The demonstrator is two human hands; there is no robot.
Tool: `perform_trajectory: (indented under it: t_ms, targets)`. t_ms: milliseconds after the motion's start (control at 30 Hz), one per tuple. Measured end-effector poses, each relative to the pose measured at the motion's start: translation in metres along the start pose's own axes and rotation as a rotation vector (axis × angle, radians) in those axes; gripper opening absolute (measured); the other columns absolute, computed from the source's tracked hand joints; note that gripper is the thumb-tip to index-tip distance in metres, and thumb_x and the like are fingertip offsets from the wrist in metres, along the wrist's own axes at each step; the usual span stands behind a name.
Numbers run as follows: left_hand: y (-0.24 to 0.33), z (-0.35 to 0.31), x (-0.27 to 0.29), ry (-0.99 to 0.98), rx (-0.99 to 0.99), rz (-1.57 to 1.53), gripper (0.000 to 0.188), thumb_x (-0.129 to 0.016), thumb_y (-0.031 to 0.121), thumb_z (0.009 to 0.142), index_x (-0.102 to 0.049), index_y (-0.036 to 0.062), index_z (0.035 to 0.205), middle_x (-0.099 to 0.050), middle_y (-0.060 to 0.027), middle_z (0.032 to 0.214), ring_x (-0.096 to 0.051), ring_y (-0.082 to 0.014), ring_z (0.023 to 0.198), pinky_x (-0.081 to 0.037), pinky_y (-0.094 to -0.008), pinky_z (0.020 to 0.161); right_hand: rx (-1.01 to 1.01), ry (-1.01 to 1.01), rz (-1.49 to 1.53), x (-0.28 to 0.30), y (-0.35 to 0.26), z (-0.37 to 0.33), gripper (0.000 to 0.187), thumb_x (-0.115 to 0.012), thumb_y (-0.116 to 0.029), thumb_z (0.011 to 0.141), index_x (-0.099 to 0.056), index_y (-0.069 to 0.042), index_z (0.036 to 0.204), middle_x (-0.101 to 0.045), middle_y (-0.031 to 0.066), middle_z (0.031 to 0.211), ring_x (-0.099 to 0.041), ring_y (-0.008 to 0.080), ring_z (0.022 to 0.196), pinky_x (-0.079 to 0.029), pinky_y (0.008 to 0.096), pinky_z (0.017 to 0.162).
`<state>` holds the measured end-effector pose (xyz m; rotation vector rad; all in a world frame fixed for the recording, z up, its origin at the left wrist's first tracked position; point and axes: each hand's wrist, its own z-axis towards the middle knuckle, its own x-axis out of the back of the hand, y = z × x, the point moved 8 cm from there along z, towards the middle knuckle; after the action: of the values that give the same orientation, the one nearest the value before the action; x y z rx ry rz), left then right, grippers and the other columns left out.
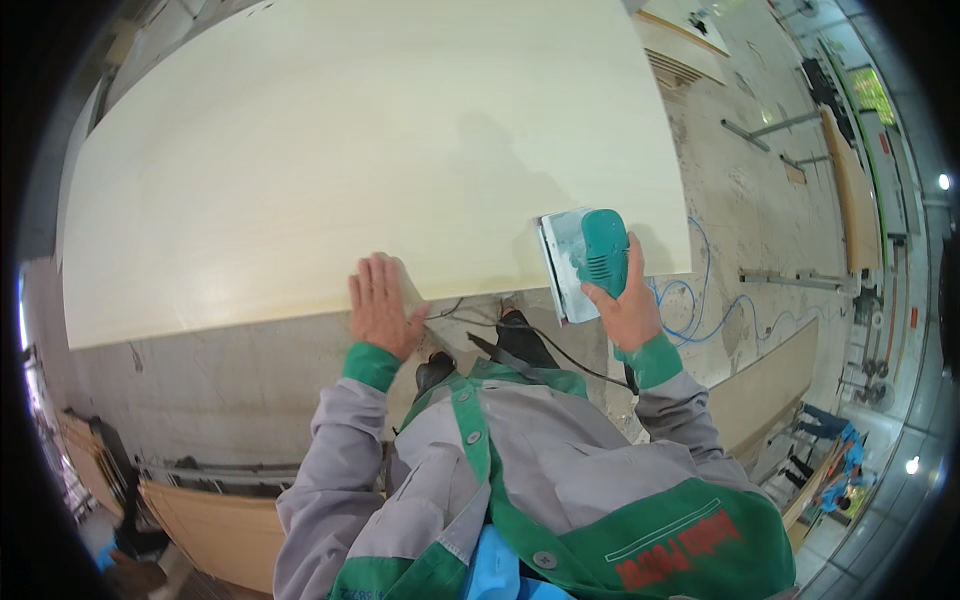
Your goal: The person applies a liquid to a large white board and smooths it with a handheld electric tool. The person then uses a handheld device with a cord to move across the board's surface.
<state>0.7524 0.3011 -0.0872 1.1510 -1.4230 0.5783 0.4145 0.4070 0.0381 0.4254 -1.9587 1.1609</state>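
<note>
A large cream-coloured board (350, 140) spreads out in front of me, its near edge close to my body. My left hand (380, 305) lies flat on the board at that edge, fingers stretched out and nothing in it. In my right hand (630, 305) is a teal electric sander (604, 250), gripped by its body near the board's right corner. The sander is tilted on its side, its flat pad turned to the left and overhanging the near edge. Whether the pad touches the board I cannot tell. A black cord (570, 355) trails below the board toward my right wrist.
A blue air hose (690, 325) coils on the concrete floor (740, 200) to the right. Metal trestles (765, 130) and leaning boards (852, 190) stand farther right. More brown panels (215, 525) are at the lower left. Other people (848, 465) are at the lower right.
</note>
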Motion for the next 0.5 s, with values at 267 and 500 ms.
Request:
perform_trajectory:
  t_ms: [267, 500]
  targets:
    - [0.169, 0.114, -0.01, -0.055, -0.215, -0.035, 0.103, -0.054, 0.069, 0.095, -0.025, -0.0048, 0.16, -0.02, -0.0289, 0.168, -0.01, -0.0454, 0.158, -0.008, -0.0578, 0.128, -0.064, 0.327, 0.136, 0.128, 0.168, 0.081, 0.091, -0.08, -0.024, 0.087, -0.028, -0.003, 0.159, -0.062, 0.0223, 0.133, -0.069, 0.0338, 0.107, -0.056, 0.0422, 0.086]
    - [0.193, 0.207, 0.002, 0.038, -0.131, 0.013, 0.106, -0.051, 0.074, 0.094, -0.023, -0.0016, 0.162, -0.017, -0.0266, 0.17, -0.008, -0.0439, 0.159, -0.006, -0.0625, 0.127, -0.56, 0.489, 0.503, 0.213, 0.398, 0.024, 0.073, -0.076, -0.033, 0.094, -0.041, -0.007, 0.153, -0.065, 0.0084, 0.109, -0.062, 0.018, 0.072, -0.049, 0.0308, 0.055]
